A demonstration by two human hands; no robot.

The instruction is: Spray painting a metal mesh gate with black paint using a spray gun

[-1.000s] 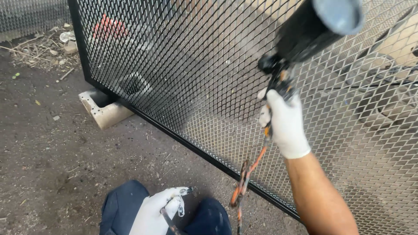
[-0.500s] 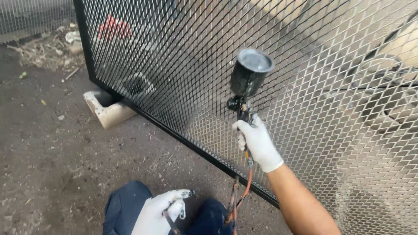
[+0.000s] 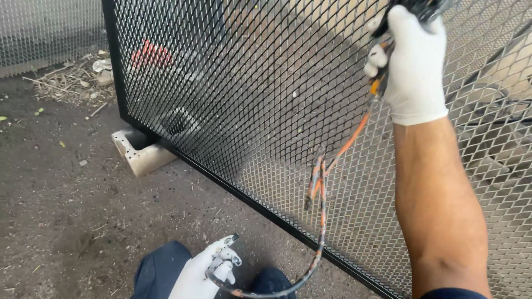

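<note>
My right hand [image 3: 413, 61], in a white glove, grips the handle of a black spray gun [image 3: 407, 8] at the top right; most of the gun is cut off by the frame's edge. An orange, paint-stained air hose [image 3: 320, 194] hangs from the gun, loops down and runs to my left hand [image 3: 202, 271]. That hand, also in a white glove, rests on my knee in dark blue trousers and holds the hose near its end. Both hands are in front of a black expanded-metal mesh panel [image 3: 249, 83] in a black frame.
The panel's lower corner sits on a pale concrete block [image 3: 141, 152] on the dark dirt ground [image 3: 66, 210]. Dry twigs and litter [image 3: 72, 83] lie at the back left. A red object [image 3: 149, 55] shows through the mesh.
My right hand has lifted the spray gun up and to the right, nearly out of view. The view has drawn closer to the panel. My left hand stays on my knee.
</note>
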